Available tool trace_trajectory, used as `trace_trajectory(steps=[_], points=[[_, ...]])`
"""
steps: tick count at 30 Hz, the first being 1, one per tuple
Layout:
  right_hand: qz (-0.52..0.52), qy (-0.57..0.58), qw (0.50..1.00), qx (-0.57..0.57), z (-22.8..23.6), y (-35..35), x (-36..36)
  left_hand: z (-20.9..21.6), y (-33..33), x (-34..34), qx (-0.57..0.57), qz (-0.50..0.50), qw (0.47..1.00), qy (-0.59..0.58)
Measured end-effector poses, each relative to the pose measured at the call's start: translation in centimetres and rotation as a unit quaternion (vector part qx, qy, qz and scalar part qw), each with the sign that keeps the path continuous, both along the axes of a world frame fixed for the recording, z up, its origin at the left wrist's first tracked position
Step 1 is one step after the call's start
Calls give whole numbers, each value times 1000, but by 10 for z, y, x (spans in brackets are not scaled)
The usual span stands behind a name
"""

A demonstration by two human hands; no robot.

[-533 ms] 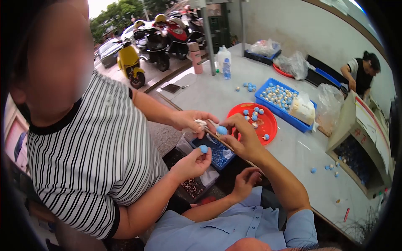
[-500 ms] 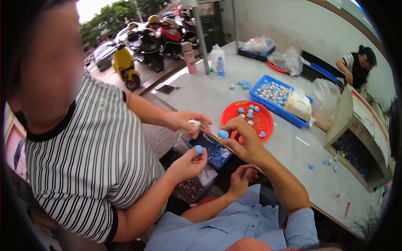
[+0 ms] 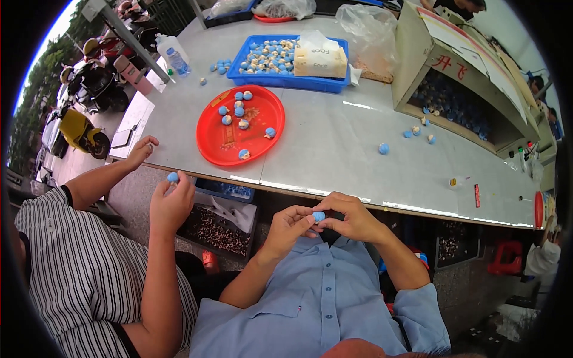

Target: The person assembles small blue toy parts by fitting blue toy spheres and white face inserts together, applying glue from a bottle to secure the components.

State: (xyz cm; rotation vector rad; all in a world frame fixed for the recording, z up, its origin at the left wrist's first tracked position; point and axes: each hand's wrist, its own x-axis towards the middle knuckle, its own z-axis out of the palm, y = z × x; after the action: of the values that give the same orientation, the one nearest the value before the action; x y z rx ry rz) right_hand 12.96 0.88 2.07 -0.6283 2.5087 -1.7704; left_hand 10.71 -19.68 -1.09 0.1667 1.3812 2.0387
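In front of my blue shirt, a small ridged blue ball (image 3: 319, 216) is between my two hands. My left hand (image 3: 287, 231) pinches it from the left, thumb and fingertips against its side. My right hand (image 3: 352, 219) grips it from the right, its index finger and thumb closed round it. My fingers hide part of the ball. To my left, a co-worker in a striped top holds a similar blue ball (image 3: 173, 177) in one hand (image 3: 172, 203); that person's other hand (image 3: 142, 151) is by the table edge.
On the grey table (image 3: 322, 143) are a red round tray (image 3: 206, 140) with blue-and-cream balls, and a blue tray (image 3: 286, 82) full of them holding a tissue pack (image 3: 320, 59). A beige box (image 3: 412, 77) stands right. Below the edge sits a bin (image 3: 250, 230) of small dark pieces.
My view has swung right, away from the co-worker. My right hand has drawn the blue ball back toward my chest, and my left hand has come up and taken hold of it too.
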Motion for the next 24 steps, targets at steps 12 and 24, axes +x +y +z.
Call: trace_trajectory(steps=[12, 24], points=[[-45, -87, 990, -100, -25, 0, 23, -7, 14, 11, -21, 16, 1000, 15], [-46, -66, 996, -44, -20, 4, 37, -5, 8, 10, -45, -69, 995, -56]])
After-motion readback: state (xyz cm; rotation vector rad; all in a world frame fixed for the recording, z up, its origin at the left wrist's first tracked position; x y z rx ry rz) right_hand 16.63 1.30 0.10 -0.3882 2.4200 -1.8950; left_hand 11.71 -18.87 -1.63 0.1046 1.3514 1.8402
